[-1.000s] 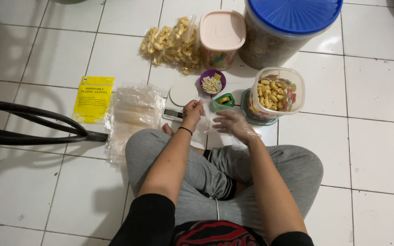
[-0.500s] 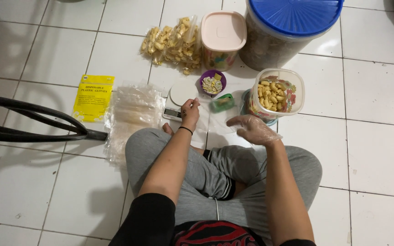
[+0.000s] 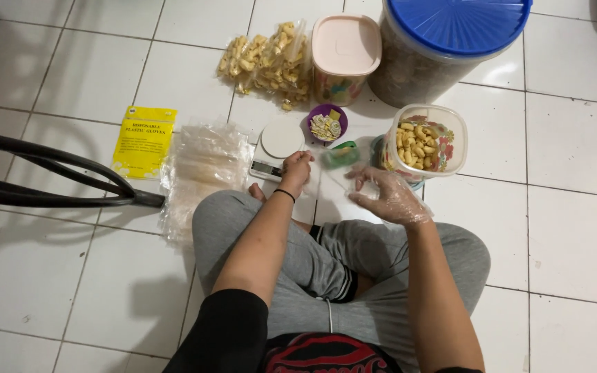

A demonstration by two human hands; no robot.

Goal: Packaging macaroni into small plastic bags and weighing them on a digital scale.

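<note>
Left hand (image 3: pixel 296 168), bare with a black wrist band, fingers curled together pinching the near-left corner of a clear plastic bag (image 3: pixel 336 181) beside the small white scale (image 3: pixel 276 148); right hand (image 3: pixel 388 195), in a thin clear glove, fingers loosely spread, touching the bag's right side, bag held low over the tiled floor (image 3: pixel 568 145) between both hands. Just far of the hands: purple cup (image 3: pixel 327 125), green item (image 3: pixel 343 146), clear tub of yellow snacks (image 3: pixel 423 142). Farther: pink-lidded container (image 3: pixel 345 52), big blue-lidded jar (image 3: pixel 450 41), bagged snacks (image 3: pixel 264 59); left: stack of clear bags (image 3: pixel 198 173), yellow glove packet (image 3: pixel 144 140).
</note>
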